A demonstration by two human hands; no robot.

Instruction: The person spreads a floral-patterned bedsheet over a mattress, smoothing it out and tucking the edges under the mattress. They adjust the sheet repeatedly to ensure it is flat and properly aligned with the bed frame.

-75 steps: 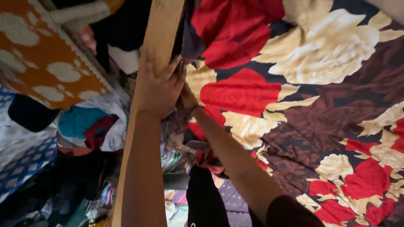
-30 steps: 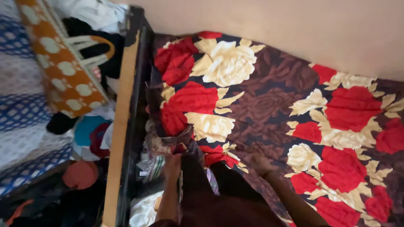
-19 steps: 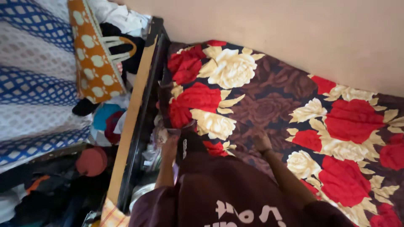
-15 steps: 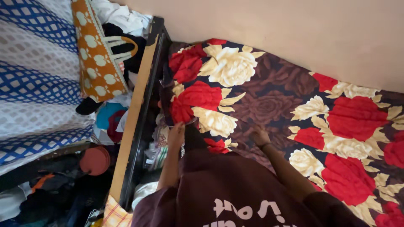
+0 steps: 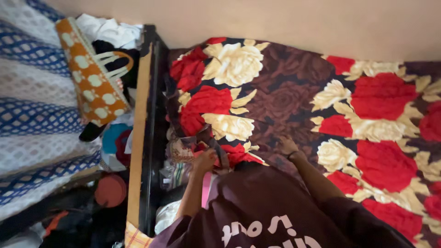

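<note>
1. Standing over the bed, the person in a dark maroon shirt (image 5: pixel 271 206) leans toward the floral bedspread (image 5: pixel 294 101), the landmark for what follows.
2. Left hand (image 5: pixel 205 160): at the near left edge of the bedspread, fingers closed together on a bunch of its cloth where the edge drops toward the frame. How firm the pinch is cannot be told.
3. Right hand (image 5: pixel 288 146): lying on top of the bedspread, to the right of the left hand, fingers seemingly spread and pressing down, holding nothing.
4. Bedspread: draped over the mattress from the near edge up to the wall (image 5: pixel 275 23) behind it; brown ground with red and cream roses. It looks soft, limp and fairly thick, so likely light for its size, prone to wrinkle and slide over what lies beneath rather than hold a shape. Judged from its drape, the hem and corners are the best places to take hold, with a full fistful rather than fingertips.
5. Wooden bed rail (image 5: pixel 137 138): running just left of the bedspread, with crumpled cloths wedged in the gap between them.
6. Orange patterned bag (image 5: pixel 89 82): beyond the rail, well left of the bedspread, leaning against blue-and-white chequered fabric (image 5: pixel 32 119).
7. Round reddish object (image 5: pixel 110 190): on the floor left of the rail, among dark clutter.
</note>
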